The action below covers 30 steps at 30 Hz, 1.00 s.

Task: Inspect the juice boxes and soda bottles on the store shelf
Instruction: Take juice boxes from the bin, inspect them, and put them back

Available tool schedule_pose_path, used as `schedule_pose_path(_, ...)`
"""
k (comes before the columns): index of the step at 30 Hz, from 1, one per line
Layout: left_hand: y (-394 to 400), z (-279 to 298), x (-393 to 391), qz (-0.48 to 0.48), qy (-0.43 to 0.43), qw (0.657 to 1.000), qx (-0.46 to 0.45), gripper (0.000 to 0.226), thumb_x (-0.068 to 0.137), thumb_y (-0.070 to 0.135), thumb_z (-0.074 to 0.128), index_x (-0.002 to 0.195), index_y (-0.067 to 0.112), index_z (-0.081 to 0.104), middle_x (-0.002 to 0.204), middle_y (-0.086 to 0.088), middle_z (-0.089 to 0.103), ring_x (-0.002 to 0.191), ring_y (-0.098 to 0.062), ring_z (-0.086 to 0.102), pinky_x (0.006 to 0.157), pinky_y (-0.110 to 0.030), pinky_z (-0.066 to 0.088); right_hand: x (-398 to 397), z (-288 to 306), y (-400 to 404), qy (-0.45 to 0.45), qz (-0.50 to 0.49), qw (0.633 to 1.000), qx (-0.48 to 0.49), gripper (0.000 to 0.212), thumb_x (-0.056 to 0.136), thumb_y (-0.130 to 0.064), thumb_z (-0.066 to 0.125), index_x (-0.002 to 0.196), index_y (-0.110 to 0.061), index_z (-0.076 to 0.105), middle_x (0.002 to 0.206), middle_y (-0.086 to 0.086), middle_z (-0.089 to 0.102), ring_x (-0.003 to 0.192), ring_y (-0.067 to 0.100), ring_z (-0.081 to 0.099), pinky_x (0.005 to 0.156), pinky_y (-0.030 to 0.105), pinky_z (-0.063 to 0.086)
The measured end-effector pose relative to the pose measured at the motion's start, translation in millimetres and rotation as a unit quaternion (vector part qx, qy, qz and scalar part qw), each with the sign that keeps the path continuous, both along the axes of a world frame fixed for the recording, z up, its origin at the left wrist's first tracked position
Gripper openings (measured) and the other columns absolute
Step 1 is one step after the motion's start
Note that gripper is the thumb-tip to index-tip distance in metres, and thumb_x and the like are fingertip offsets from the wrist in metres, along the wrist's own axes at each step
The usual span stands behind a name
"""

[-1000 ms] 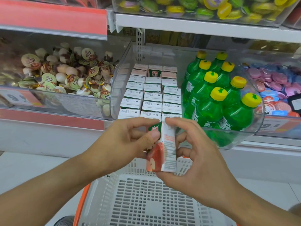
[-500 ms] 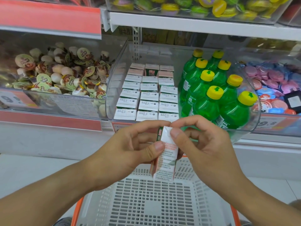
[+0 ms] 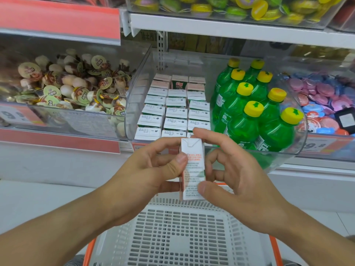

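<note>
Upright between my hands, a small juice box (image 3: pixel 192 168) of smooth printed card shows its white side panel of fine text, folded top flap uppermost. My left hand (image 3: pixel 153 169) pinches it, thumb on the near face and fingers curled behind; my right hand (image 3: pixel 236 175) grips it too, thumb at the lower edge and forefinger arched over the top. It hangs above a white perforated plastic basket (image 3: pixel 172 237) with an orange rim, just in front of the shelf. Behind it, a clear curved plastic bin (image 3: pixel 132 104) holds rows of matching juice boxes (image 3: pixel 175 112) on its left side and glossy green soda bottles (image 3: pixel 249 116) with yellow caps on its right. Neighbouring clear bins hold round foil-lidded snack cups (image 3: pixel 76 89) on the left and pink and blue discs (image 3: pixel 322 104) on the right. White metal shelf boards (image 3: pixel 230 27) carry red price strips (image 3: pixel 57 141).
</note>
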State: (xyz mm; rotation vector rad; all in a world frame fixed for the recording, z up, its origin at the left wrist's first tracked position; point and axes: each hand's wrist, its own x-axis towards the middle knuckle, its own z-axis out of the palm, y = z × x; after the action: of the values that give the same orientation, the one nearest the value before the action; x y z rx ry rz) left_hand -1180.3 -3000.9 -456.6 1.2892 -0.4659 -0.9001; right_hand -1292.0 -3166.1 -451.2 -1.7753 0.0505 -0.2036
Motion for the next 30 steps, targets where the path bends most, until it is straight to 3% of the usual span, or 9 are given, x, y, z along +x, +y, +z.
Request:
schedule_pose_path(4,-1,6,-5,0.025,0.028,0.999,-0.007,0.043,0.084,0.03,0.063,0.122,0.011,0.063,0.105,-0.024,0.072,0.091,-0.036,0.071,0.074,-0.038,0.058,0,2,-2,-0.005,0.018,0.997,-0.07,0.087,0.073,-0.018,0.088,0.143,-0.044,0.042,0.093,0.005,0.055,0.083,0.018,0.062,0.083,0.038,0.057)
schedule_pose_path(8,-4,16,-9,0.029,-0.001,0.999,0.042,0.043,0.089,0.045,0.057,0.117,0.014,0.066,0.091,-0.011,0.075,0.073,-0.025,0.072,0.061,-0.031,0.059,0,4,2,-0.006,-0.043,0.998,-0.052,0.068,0.068,-0.062,0.079,0.129,-0.045,0.055,0.099,-0.002,0.065,0.087,0.023,0.07,0.078,0.043,0.06)
schedule_pose_path(10,-1,15,-11,0.023,-0.138,0.984,0.113,0.053,0.082,0.061,0.05,0.119,0.025,0.063,0.082,0.003,0.074,0.072,-0.016,0.072,0.06,-0.036,0.061,1,6,3,-0.005,-0.069,0.997,-0.041,0.061,0.07,-0.07,0.073,0.121,-0.038,0.06,0.109,-0.004,0.068,0.093,0.019,0.07,0.071,0.04,0.061)
schedule_pose_path(12,4,13,-14,0.043,-0.337,0.928,0.153,0.062,0.082,0.079,0.038,0.126,0.039,0.053,0.096,0.02,0.068,0.088,-0.001,0.068,0.071,-0.03,0.059,3,9,3,-0.002,-0.09,0.996,0.001,0.054,0.073,-0.062,0.071,0.113,-0.027,0.063,0.107,-0.002,0.07,0.087,0.023,0.071,0.062,0.035,0.06)
schedule_pose_path(15,8,16,-20,0.072,-0.498,0.859,0.094,0.058,0.089,0.069,0.043,0.137,0.036,0.045,0.128,0.022,0.05,0.117,0.0,0.056,0.092,-0.017,0.048,4,15,2,0.035,-0.097,0.99,0.099,0.048,0.072,-0.057,0.067,0.105,-0.022,0.068,0.102,0.011,0.069,0.082,0.035,0.071,0.058,0.041,0.061)
schedule_pose_path(17,6,20,-23,0.066,-0.546,0.833,0.056,0.06,0.088,0.057,0.057,0.141,0.033,0.044,0.138,0.021,0.046,0.127,0.004,0.048,0.099,-0.007,0.037,3,18,3,0.046,-0.078,0.989,0.12,0.043,0.073,-0.057,0.064,0.1,-0.025,0.072,0.1,0.011,0.071,0.083,0.029,0.073,0.056,0.035,0.06)
schedule_pose_path(21,1,19,-21,0.053,-0.539,0.84,0.019,0.061,0.078,0.043,0.074,0.135,0.034,0.052,0.125,0.024,0.06,0.119,0.008,0.055,0.097,-0.005,0.036,2,20,8,0.043,-0.026,0.991,0.124,0.034,0.081,-0.051,0.059,0.086,-0.02,0.071,0.074,0.003,0.065,0.064,0.014,0.065,0.054,0.02,0.052)
schedule_pose_path(26,-2,10,-13,0.068,-0.425,0.903,-0.006,0.059,0.071,0.04,0.078,0.125,0.038,0.055,0.119,0.023,0.066,0.114,-0.001,0.063,0.098,-0.014,0.046,6,12,-1,0.064,-0.004,0.983,0.173,0.043,0.079,-0.045,0.058,0.108,-0.019,0.076,0.094,0.008,0.076,0.082,0.017,0.068,0.067,0.031,0.058)
schedule_pose_path(30,-2,8,-12,0.06,-0.417,0.907,-0.006,0.058,0.07,0.036,0.078,0.123,0.036,0.056,0.118,0.022,0.066,0.114,-0.004,0.063,0.099,-0.017,0.046,7,9,-6,0.082,0.006,0.976,0.202,0.054,0.07,-0.04,0.061,0.115,-0.013,0.074,0.101,0.012,0.075,0.087,0.019,0.068,0.07,0.032,0.058)
